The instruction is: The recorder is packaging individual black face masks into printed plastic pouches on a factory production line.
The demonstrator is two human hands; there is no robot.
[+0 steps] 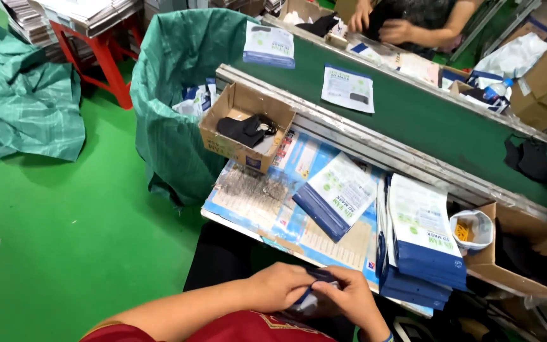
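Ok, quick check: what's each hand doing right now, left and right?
Left hand: closed on the dark blue pouch, gripping its left end.
Right hand: closed on the same pouch, fingers pinching its top edge.

Landmark: stack of blue-and-white pouches (422, 244) on the worktable (248, 209).

Left of the stack: one loose pouch (337, 195) lies flat, well apart from the near table edge; bare paper-covered strip between it and the edge gives open passage.

Further left: small cardboard box (245, 126) with black masks sits on the table corner, walls raised, blocks low sweeps there.

Beyond that box: green sack (178, 95), open mouth, stands against the table end.

Behind the stack: metal rail (375, 142) runs along the conveyor belt (425, 114); belt mostly bare, two pouches lying flat.

Right of the stack, just beside: white cup (473, 231), then an open cardboard box (527, 253). Tight.

Both hands (314, 291) low, below the near edge of the table.
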